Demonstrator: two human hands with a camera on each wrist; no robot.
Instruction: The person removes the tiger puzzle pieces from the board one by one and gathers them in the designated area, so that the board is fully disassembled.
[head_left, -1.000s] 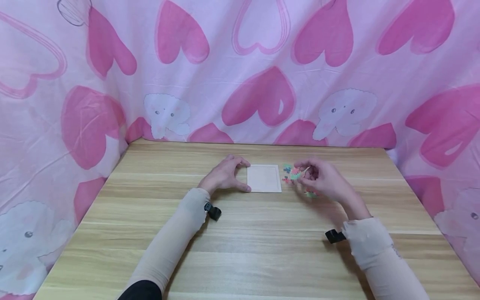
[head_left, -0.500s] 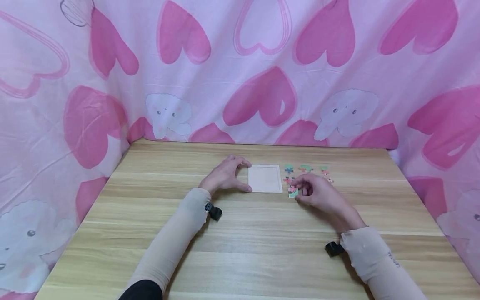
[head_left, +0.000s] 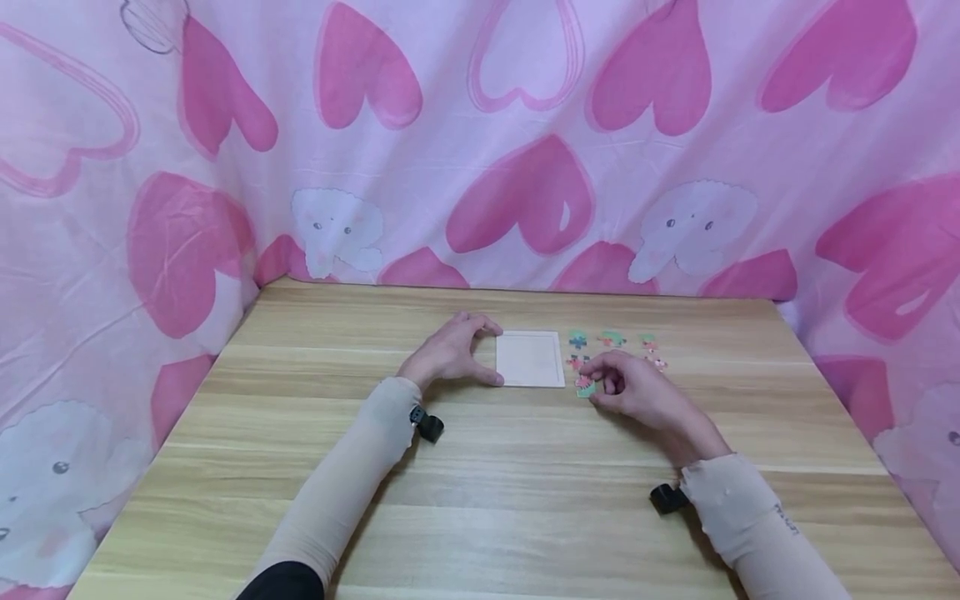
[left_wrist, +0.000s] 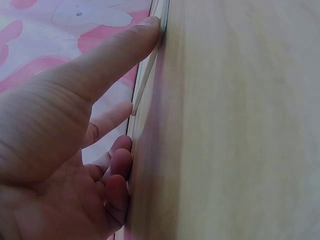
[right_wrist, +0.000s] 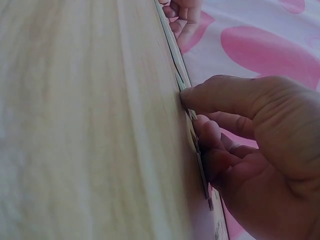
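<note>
A square white puzzle tray point(head_left: 528, 358) with a raised border lies flat on the table in the head view. My left hand point(head_left: 452, 348) holds its left side, thumb at the near corner and index finger at the far one; the left wrist view shows the other fingers curled loosely beside the tray point(left_wrist: 146, 75). Just right of the tray, my right hand point(head_left: 637, 392) pinches a pink-and-green jigsaw piece point(head_left: 586, 387) low at the tabletop. The fingertips cover part of this piece. In the right wrist view, the right thumb point(right_wrist: 220, 95) is down at table level.
Other jigsaw pieces lie around the right hand: a blue-green one point(head_left: 577, 338), a green-orange one point(head_left: 612, 338), a pink-green one point(head_left: 648, 342) and a pinkish one point(head_left: 657, 362). A pink heart-patterned curtain point(head_left: 517, 192) borders the wooden table point(head_left: 480, 500).
My right hand has come down and nearer with the pink-and-green piece, from over the other pieces to the tabletop beside the tray. The left hand has stayed at the tray.
</note>
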